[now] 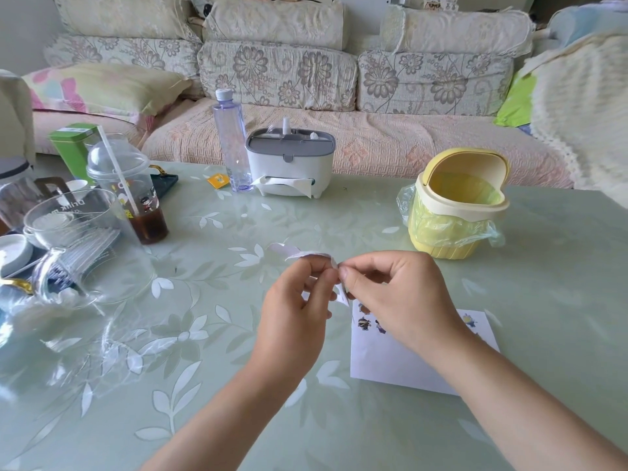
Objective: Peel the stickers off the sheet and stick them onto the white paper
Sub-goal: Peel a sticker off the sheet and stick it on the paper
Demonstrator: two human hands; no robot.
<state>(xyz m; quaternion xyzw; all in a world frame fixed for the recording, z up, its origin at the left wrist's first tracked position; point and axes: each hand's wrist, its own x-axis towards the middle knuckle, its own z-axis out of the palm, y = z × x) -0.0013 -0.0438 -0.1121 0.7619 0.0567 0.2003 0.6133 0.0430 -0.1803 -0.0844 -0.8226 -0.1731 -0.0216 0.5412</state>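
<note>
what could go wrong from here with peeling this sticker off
1. The sticker sheet is curled tightly between the left hand and the right hand, which both pinch it. A sticker might crease or tear as it lifts.
2. The right wrist hides part of the white paper, so the next one may overlap the stickers already placed.

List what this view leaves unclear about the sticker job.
Curled white sticker sheet: head view, its printed side hidden by the left hand and right hand pinching it.
Flat white paper: head view, middle covered by the right forearm.
Small cartoon stickers on it: head view, too small to identify.
</note>
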